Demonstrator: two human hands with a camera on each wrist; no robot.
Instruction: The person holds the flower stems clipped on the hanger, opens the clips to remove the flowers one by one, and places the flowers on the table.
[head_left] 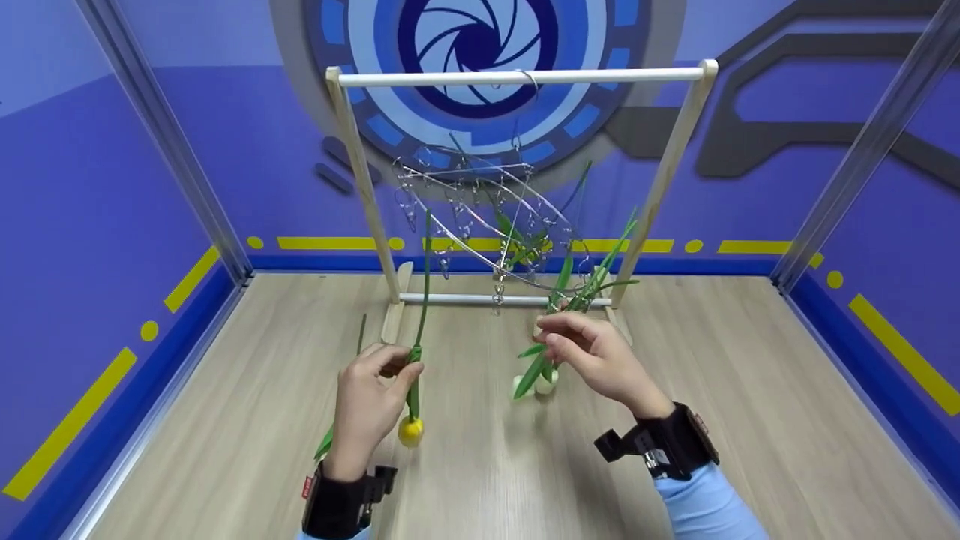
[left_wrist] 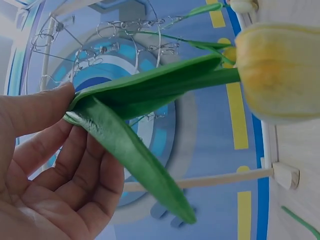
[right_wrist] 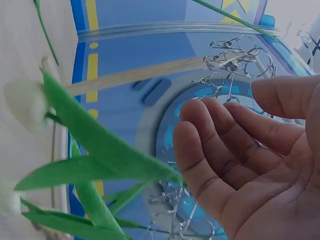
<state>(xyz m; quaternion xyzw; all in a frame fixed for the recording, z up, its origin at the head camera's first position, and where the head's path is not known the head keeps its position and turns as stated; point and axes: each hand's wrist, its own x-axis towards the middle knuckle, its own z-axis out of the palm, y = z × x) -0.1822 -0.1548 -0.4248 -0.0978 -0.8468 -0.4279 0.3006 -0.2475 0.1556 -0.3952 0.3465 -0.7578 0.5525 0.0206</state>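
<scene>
My left hand (head_left: 405, 365) pinches the stem of a yellow tulip (head_left: 410, 431) that hangs head down; its stem runs up toward the metal clip hanger (head_left: 480, 195). In the left wrist view my thumb and fingers (left_wrist: 42, 107) grip the leaf base, with the yellow tulip's bloom (left_wrist: 280, 70) close by. My right hand (head_left: 551, 334) sits with loosely curled fingers beside a bunch of white tulips (head_left: 545, 382) hanging head down below the hanger. In the right wrist view the right hand (right_wrist: 225, 115) holds nothing, and a leaf (right_wrist: 105, 150) touches its index finger.
The hanger hooks over the white bar of a wooden rack (head_left: 517, 76) standing at the back of the wooden table (head_left: 735, 390). A thin green stem (head_left: 362, 334) shows behind my left hand. Blue walls enclose the table on three sides.
</scene>
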